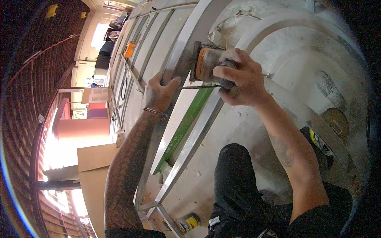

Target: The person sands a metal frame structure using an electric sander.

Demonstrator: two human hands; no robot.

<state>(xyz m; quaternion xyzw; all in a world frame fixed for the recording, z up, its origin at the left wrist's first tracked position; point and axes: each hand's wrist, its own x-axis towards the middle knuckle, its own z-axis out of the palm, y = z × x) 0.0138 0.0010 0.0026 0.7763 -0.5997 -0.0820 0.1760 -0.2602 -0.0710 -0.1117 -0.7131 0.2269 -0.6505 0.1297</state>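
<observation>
A dusty orange and black power sander (207, 65) is in my right hand (244, 79), whose fingers wrap round its dark grip. The sander's flat pad rests against the side of a grey metal beam (185, 45), which slants up from lower left to upper right. My left hand (160, 93) closes round the same beam just left of the sander, thumb on the near side; some of its fingers are hidden. A thin dark rod or strip (198, 87) runs between the beam and my right hand.
Beneath the frame lies a green board (184, 125), beside another metal bar (194, 144). Curved grey metal (285, 23) fills the upper right. Cans with yellow labels stand by my legs, one can (190, 223) at the bottom. An orange object (129, 49) sits on the far frame.
</observation>
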